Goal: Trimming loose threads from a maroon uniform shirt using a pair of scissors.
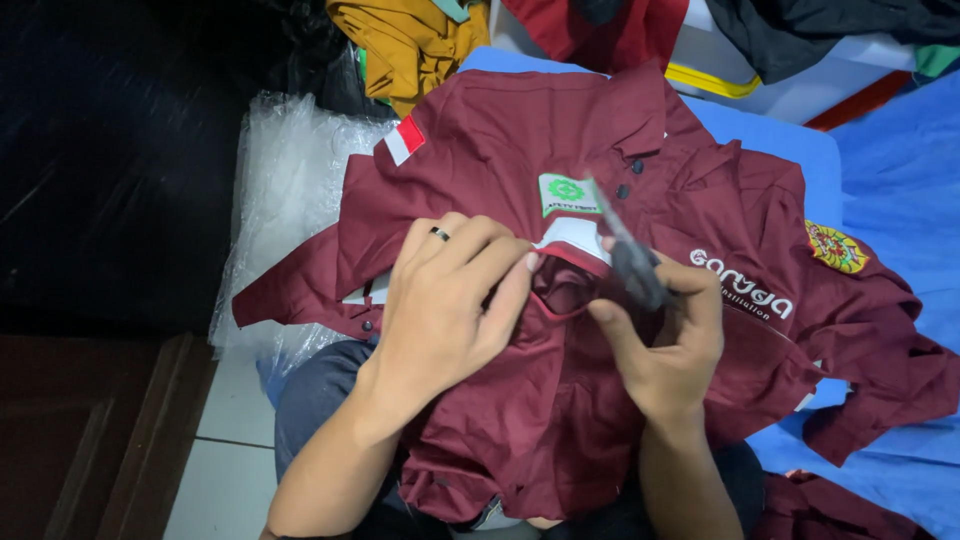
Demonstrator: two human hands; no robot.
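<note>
A maroon button-up shirt point(560, 400) lies spread over my lap, with a green and white chest patch point(566, 193), a red and white flag patch point(405, 140) on one sleeve and a round gold emblem point(836, 249) on the other. My left hand point(450, 300), a dark ring on one finger, presses and pinches the fabric at the pocket edge. My right hand point(668, 340) grips a small dark thread-cutter point(630, 255), its tip pointing up toward the chest patch. The blade's end is blurred.
A stack of clear plastic bags point(290, 190) lies on the left by a dark wooden cabinet point(90, 440). A blue cloth point(900, 190) covers the right side. Mustard point(410, 45), red and black garments are piled at the top. White floor tiles point(215, 470) show below.
</note>
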